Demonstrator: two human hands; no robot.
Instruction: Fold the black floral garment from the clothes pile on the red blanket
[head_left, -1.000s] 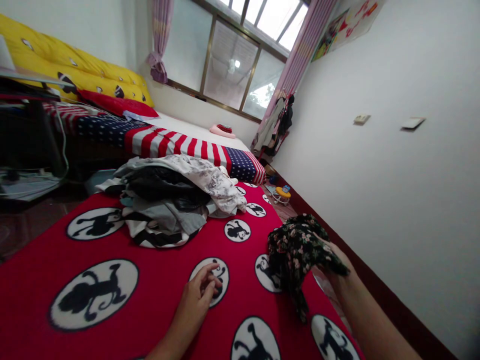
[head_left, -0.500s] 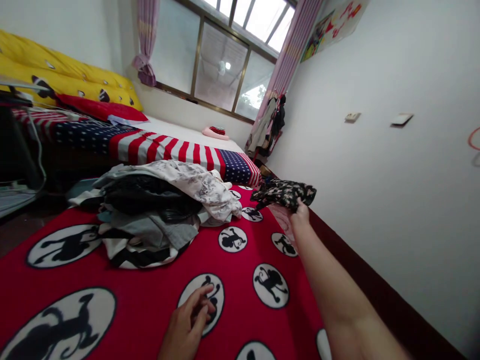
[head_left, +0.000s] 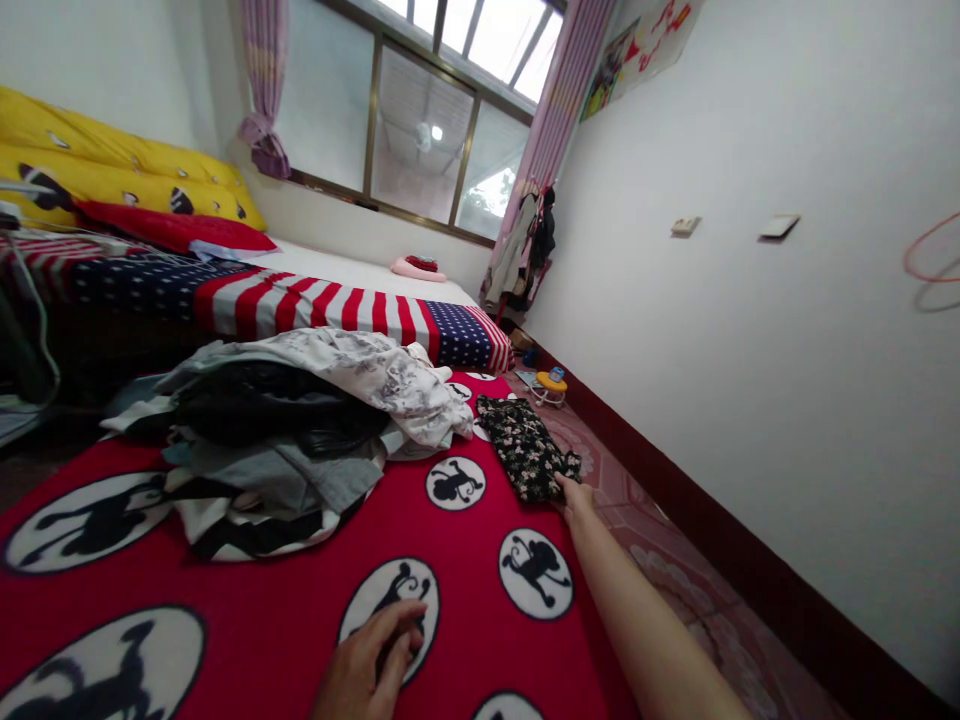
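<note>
My right hand (head_left: 574,492) pinches the near right corner of a black floral garment (head_left: 529,445), which lies flattened along the right edge of the red monkey-print blanket (head_left: 405,515). Whether the garment is a top or a skirt I cannot tell. Low in the middle, my left hand (head_left: 371,655) hovers over or rests on the blanket, its fingers loosely bent, apart from the thumb and holding nothing. Left of the garment is a heap of clothes (head_left: 300,440), with a white patterned piece on top and black, grey and striped pieces below.
Behind the heap stands a bed with a stars-and-stripes cover (head_left: 315,300), a red pillow (head_left: 176,228) and a yellow cushion (head_left: 135,165). A small yellow stool (head_left: 551,384) is on the tiled floor (head_left: 652,545) by the white wall (head_left: 735,350). Clothes (head_left: 525,245) hang in the far corner.
My right hand has lowered the floral garment from the air onto the blanket's right edge, bringing it nearer. The stool behind it now shows. My left hand has barely moved.
</note>
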